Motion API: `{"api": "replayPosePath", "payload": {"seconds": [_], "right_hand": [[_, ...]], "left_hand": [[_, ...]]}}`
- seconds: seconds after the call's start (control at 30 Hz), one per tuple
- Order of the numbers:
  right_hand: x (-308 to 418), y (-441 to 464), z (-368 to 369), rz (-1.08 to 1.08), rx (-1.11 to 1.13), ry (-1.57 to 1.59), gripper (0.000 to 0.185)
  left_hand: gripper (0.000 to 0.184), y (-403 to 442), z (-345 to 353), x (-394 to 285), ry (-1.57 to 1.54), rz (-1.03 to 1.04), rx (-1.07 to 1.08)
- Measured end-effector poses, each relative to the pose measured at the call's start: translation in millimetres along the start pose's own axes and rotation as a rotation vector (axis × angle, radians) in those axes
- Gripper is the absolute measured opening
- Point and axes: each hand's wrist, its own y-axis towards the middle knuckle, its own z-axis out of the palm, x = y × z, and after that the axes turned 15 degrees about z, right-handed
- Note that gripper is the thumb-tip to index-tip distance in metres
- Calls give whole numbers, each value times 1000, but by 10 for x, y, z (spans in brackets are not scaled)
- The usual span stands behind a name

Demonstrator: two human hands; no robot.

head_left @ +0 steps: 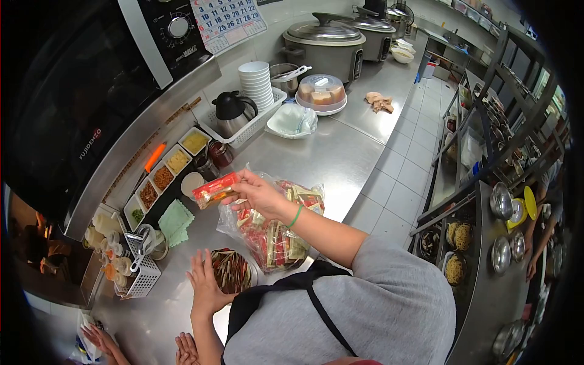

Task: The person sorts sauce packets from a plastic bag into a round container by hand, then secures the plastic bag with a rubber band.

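Observation:
My right hand, with a green band at its wrist, is closed on a small red and gold packet, raised above the steel counter. Below and beyond that wrist lies a clear plastic bag filled with similar red and gold packets. My left hand has its fingers stretched and spread beside a round container of thin, dark strip-like pieces. Its thumb reaches along the container's near edge; whether it touches is unclear. My chest and apron hide part of the container's near side.
A green cloth, a row of topping trays and a white basket of bottles line the wall side. A thermos and rice cookers stand farther back. Another person's hands show at lower left.

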Motion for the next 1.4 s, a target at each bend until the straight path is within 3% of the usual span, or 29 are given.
{"api": "replayPosePath", "payload": {"seconds": [0.1,0.23,0.33,0.43,0.5,0.6,0.67,0.77,0.9,0.97,1.03,1.13,1.27,1.33,1.4], "right_hand": [[-60,40,-130,13,1,106,20],[-39,70,-98,27,66,60,31],[-45,64,31,100,103,14,32],[-45,11,213,150,76,-121,30],[-56,8,216,140,71,-185,30],[-59,1,104,85,57,-164,25],[-75,25,40,91,68,-158,23],[-125,94,65,90,-15,-232,22],[-322,234,167,29,-22,-439,20],[-400,291,231,-88,35,-809,16],[-472,314,357,-163,30,-931,14],[-408,268,588,-310,87,-1179,11],[-402,319,589,-363,214,-1324,11],[-411,320,573,-489,298,-1456,10],[-402,272,582,-477,266,-1563,7]], "left_hand": [[131,-25,130,-32,-93,-174,5],[128,-76,451,34,54,-151,-36],[121,-57,295,151,22,154,-39],[123,-68,97,211,34,244,93],[116,-91,-111,129,28,181,234],[126,-170,-180,157,-28,-2,224],[134,-177,-148,148,-104,-201,-72],[136,-122,43,83,-240,-244,-18],[137,-59,178,-161,-19,-268,43],[137,-73,271,-149,101,-222,34],[129,-101,262,-158,105,-218,10],[116,-131,280,-130,91,-10,-55],[108,-106,270,-167,54,89,-35],[105,-101,325,-160,64,106,-45],[103,-93,332,-156,74,123,-54]]}}
